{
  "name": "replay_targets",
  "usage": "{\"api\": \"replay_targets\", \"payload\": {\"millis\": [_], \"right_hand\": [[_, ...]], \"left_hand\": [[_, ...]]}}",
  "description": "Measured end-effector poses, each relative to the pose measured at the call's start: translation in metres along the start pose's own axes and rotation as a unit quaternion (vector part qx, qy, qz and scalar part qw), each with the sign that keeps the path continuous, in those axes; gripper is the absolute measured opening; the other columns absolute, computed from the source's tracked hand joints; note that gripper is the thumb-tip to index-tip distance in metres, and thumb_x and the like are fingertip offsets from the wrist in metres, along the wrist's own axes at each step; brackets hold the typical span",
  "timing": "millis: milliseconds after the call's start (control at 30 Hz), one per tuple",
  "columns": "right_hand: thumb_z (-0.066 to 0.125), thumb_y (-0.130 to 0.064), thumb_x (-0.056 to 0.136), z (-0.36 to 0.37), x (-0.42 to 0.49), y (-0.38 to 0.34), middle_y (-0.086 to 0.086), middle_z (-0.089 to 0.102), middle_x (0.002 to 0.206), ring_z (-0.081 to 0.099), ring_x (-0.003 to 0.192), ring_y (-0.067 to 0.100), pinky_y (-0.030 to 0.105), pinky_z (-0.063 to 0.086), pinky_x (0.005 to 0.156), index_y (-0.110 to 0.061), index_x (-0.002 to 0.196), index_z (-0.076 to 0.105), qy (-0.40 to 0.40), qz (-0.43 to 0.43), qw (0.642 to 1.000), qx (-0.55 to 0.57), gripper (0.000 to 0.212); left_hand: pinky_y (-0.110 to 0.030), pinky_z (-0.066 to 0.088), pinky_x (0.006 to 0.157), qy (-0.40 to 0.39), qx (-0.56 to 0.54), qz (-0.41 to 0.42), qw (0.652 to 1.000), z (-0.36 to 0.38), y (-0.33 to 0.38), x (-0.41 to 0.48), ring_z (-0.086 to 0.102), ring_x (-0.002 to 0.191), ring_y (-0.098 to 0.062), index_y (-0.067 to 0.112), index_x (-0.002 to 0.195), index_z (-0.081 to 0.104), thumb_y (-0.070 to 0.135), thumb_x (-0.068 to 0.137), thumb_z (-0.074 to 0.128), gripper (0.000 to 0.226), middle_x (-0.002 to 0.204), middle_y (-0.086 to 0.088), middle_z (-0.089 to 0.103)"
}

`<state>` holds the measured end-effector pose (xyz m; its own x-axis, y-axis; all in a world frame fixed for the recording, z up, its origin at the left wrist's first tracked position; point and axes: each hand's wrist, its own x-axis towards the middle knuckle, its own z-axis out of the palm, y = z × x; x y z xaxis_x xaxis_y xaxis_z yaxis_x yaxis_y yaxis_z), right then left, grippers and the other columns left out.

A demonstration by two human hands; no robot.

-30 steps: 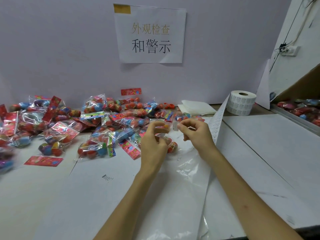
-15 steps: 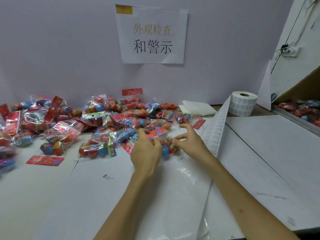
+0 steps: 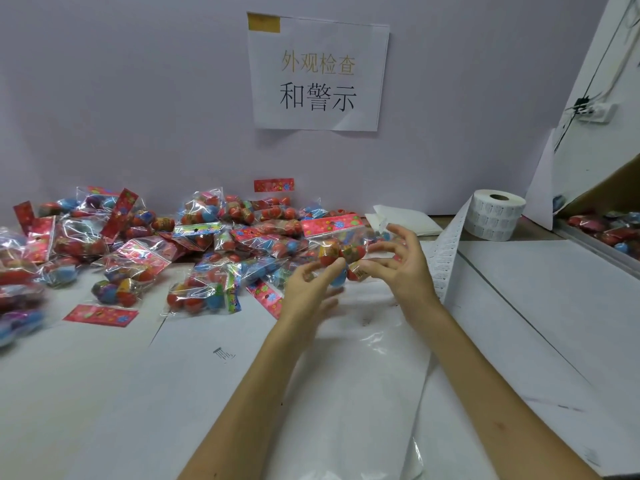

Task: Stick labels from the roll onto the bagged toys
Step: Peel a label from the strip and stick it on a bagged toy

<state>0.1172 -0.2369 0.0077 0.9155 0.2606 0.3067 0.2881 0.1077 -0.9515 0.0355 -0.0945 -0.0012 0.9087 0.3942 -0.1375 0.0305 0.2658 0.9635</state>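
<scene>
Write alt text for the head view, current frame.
Two hands work a clear bag of coloured toys over a white table: the left hand pinches it, the right hand touches it with spread fingers. A pile of bagged toys lies behind and left; a label roll at right trails a strip toward the hands.

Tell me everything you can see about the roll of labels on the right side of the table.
The label roll is white, wound on a cardboard core whose hole faces up, so it lies flat on the table near the back wall, right of some folded white sheets. Its side shows three bands of small printed labels. A loose strip runs off it toward the person, passing beside the right hand. No hand touches the roll itself.
</scene>
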Motion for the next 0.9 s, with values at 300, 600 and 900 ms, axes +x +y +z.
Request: {"api": "replay_targets", "payload": {"millis": [300,600,900], "right_hand": [[0.075,-0.012,0.081,0.005,-0.004,-0.007,0.004,0.069,0.113,0.065,0.105,0.008,0.026,0.055,0.087,-0.025,0.120,0.065,-0.042,-0.039,0.998,0.012,0.043],[0.046,-0.010,0.095,0.012,-0.005,-0.005,0.006,0.049,0.062,0.044,0.058,0.013,0.026,0.036,0.059,-0.008,0.105,0.077,-0.161,0.119,0.960,0.195,0.032],[0.056,-0.019,0.082,0.017,-0.007,-0.004,0.004,0.049,0.061,0.045,0.060,0.012,0.025,0.038,0.057,-0.008,0.110,0.074,-0.161,0.113,0.971,0.136,0.035]], "left_hand": [[-0.034,0.061,0.085,-0.020,-0.151,0.008,0.988,-0.006,-0.001,0.006,0.076,0.099,-0.028,0.007,0.123,0.066,0.013,0.091,0.072,0.033,0.115,-0.013,0.076],[-0.033,0.063,0.078,-0.005,-0.231,0.011,0.973,-0.009,0.006,0.003,0.076,0.092,-0.018,0.010,0.115,0.071,0.013,0.093,0.070,0.022,0.110,-0.011,0.077],[-0.036,0.061,0.086,0.006,-0.234,0.006,0.972,-0.009,0.005,0.003,0.072,0.110,-0.029,0.012,0.109,0.074,0.017,0.093,0.070,0.017,0.112,-0.012,0.077]]}}
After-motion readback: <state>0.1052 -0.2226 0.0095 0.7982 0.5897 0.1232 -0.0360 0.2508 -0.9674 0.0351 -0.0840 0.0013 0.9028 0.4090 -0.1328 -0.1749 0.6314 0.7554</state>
